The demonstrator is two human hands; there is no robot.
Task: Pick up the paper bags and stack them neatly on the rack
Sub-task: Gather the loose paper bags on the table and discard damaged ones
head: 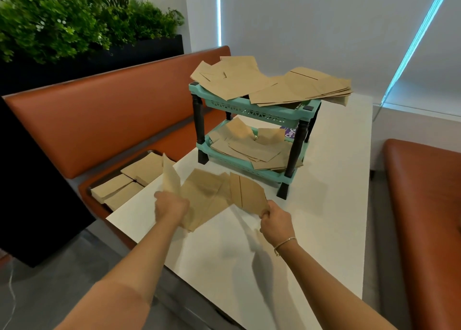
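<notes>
Both hands [222, 211] grip paper bags [212, 195] above the table [324, 205]; rack [252, 110] beyond.

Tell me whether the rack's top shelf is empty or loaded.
Loaded. The top shelf of the rack carries loose brown paper bags, spread untidily, some overhanging its edges.

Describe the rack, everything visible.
The rack is a small two-shelf stand, plastic by its look: turquoise trays with lattice sides on dark turned legs. It stands upright on the white table, beyond both hands. Brown paper bags lie loosely across both shelves, the top ones overhanging its edges.
</notes>
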